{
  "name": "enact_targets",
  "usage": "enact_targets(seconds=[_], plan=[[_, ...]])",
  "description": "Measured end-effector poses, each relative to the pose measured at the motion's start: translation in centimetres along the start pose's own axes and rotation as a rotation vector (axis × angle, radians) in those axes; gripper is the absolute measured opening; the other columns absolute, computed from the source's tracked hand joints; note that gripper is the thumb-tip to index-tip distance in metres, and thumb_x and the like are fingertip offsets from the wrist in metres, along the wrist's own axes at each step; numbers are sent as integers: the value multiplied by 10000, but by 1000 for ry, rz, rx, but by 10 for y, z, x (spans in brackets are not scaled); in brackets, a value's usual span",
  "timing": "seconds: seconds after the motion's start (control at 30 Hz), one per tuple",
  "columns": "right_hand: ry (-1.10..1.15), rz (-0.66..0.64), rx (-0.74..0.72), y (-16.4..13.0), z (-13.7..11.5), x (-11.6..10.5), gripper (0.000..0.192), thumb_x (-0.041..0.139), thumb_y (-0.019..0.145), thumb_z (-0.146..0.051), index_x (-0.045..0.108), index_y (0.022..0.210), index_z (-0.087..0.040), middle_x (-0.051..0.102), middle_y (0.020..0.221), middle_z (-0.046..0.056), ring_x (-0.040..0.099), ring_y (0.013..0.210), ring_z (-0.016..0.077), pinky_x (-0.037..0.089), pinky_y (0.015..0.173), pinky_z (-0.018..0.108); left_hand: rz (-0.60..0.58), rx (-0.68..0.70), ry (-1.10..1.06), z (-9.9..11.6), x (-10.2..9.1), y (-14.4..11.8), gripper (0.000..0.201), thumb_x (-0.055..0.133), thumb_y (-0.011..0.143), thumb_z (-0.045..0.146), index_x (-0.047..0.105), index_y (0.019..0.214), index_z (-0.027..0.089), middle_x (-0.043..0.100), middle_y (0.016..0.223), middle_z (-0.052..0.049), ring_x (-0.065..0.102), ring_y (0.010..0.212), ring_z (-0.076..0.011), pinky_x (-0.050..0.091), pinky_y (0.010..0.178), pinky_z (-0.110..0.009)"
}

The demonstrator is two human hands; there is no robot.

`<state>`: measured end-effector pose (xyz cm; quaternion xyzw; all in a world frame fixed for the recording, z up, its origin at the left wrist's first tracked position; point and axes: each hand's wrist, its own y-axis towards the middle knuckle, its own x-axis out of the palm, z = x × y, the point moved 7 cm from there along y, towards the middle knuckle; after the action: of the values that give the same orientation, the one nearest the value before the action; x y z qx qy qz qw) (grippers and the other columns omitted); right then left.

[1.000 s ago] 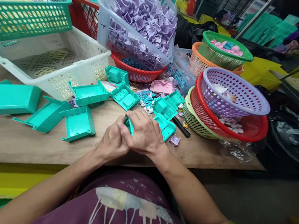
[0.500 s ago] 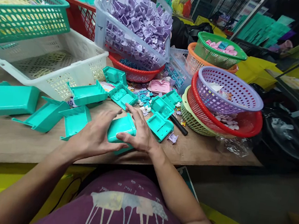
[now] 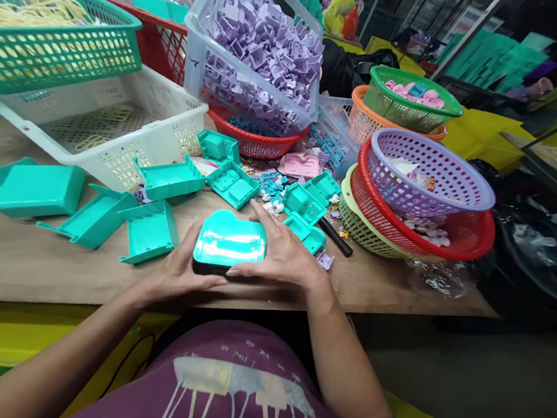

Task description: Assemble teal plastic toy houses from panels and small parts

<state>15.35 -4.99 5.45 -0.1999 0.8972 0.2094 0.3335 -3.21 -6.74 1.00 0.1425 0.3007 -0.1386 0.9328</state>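
Note:
A glossy turquoise plastic box (image 3: 229,240) with rounded corners stands near the table's front edge, between both hands. My left hand (image 3: 184,269) grips its left side, thumb along the front. On the other side my right hand (image 3: 278,252) wraps its right edge, fingers reaching back and thumb at the front. The box's lower part looks dark in shadow. To the left lie several turquoise open-sided plastic housings (image 3: 152,231). Behind and right of the box are turquoise molded trays (image 3: 234,184) and a black-handled tool (image 3: 336,236).
A clear crate (image 3: 252,85) of purple parts leans at the back over a red basket (image 3: 260,143). At left, a green basket (image 3: 110,49) of rubber bands rests on a white crate (image 3: 161,132). Stacked baskets (image 3: 425,199) stand right, beside the table's right edge.
The turquoise box has turned from tilted to squarely facing me, its broad top now showing. My left hand has shifted down its side, and both hands have closed around it.

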Motion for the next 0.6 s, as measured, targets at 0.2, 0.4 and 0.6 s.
enact_targets(seconds=[0.2, 0.4, 0.6], plan=[[29, 247, 16, -17, 13, 25, 1148, 763, 661, -697, 292, 1528, -110, 489, 1459, 178, 420, 1395, 308, 353, 1177, 488, -10, 381, 424, 45, -10, 12, 1241, 789, 650, 613, 84, 1577, 184, 156, 1618, -225, 140, 1489, -441, 226, 1179, -633], [-183, 414, 103, -12, 0, 42, 1004, 495, 835, -750, 371, 1453, 30, 480, 1443, 256, 435, 1372, 340, 378, 1153, 483, -386, 409, 745, 50, 29, 44, 994, 646, 738, 463, 216, 1519, 23, 354, 1526, -256, 258, 1430, -454, 255, 1162, -577], [-152, 389, -2, 0, 9, 37, 683, 374, 942, -520, 464, 1387, -10, 578, 1297, 242, 502, 1290, 327, 427, 1093, 482, -291, 339, 813, 50, 35, 50, 854, 593, 788, 434, 306, 1473, 12, 505, 1387, -242, 383, 1301, -452, 350, 1044, -561]])
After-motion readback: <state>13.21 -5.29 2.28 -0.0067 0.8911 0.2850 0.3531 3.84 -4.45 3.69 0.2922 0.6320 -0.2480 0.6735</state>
